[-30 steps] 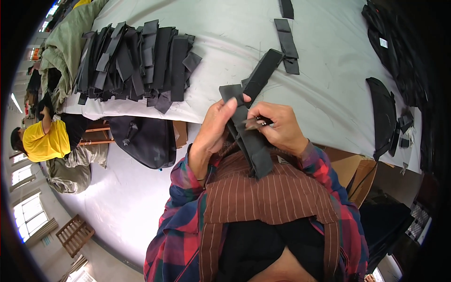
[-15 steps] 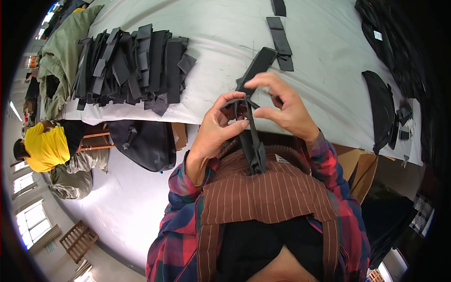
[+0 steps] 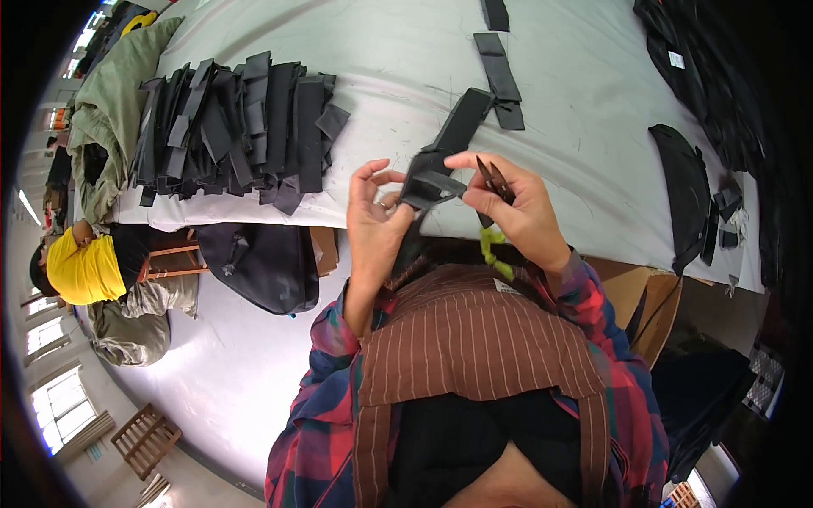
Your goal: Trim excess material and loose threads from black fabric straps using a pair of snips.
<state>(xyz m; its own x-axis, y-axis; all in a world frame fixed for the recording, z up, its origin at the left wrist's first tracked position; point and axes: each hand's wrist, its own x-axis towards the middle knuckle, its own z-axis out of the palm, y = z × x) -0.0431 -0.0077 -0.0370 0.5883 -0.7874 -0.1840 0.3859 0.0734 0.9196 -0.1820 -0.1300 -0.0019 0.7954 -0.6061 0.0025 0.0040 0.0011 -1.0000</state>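
Observation:
At the table's near edge, my left hand (image 3: 373,222) pinches a black fabric strip (image 3: 428,188) between thumb and fingers, the other fingers curled loosely. One part of the strip stretches sideways toward my right hand (image 3: 523,203), whose thumb and index finger meet at its end. Dark thread snips (image 3: 498,179) sit in that same right hand, blades pointing up and away from me. A yellow-green tie (image 3: 493,252) dangles beneath them. Further black strip (image 3: 464,120) runs from my hands away across the table, joined in a line with other pieces (image 3: 498,69).
A heap of black strips (image 3: 233,127) lies at the left on the white-covered table (image 3: 373,93). Black bags and pieces (image 3: 682,195) line the right side. A black bag (image 3: 258,262) is below the table edge at left. A person in yellow (image 3: 85,267) is far left.
My right hand has turned, bringing the thread snips and their tie into plain view. The strip has shifted left and up, and now spans between my two hands.

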